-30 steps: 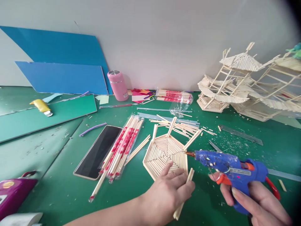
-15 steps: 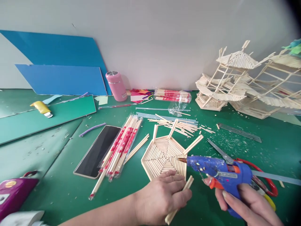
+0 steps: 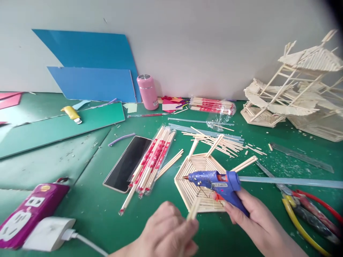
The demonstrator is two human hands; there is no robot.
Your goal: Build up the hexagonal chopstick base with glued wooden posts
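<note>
My left hand [image 3: 164,232], fingers curled, grips a pair of wooden chopsticks [image 3: 194,208] near the front edge of the view; their lower part is hidden in the fist. My right hand [image 3: 257,216] is wrapped round a blue hot glue gun [image 3: 223,184] with an orange trigger. Its nozzle points left, above the left part of a polygonal panel of wooden sticks [image 3: 184,194]. Pairs of sticks stand up from the panel's far and right corners. The gun and my right hand cover part of the panel. A clear glue stick [image 3: 284,181] juts from the gun's back.
Left of the panel lie wrapped chopsticks [image 3: 157,157] and a phone [image 3: 125,166]. Loose sticks [image 3: 219,141] lie behind it. Scissors [image 3: 270,175] and yellow-handled pliers [image 3: 292,210] are at right, a stick-built tower [image 3: 284,92] behind them. A purple power strip [image 3: 40,200] sits at left.
My left hand has come off the panel and moved nearer and left, with the chopsticks now pointing up. The glue gun has moved left over the panel. The view has shifted left.
</note>
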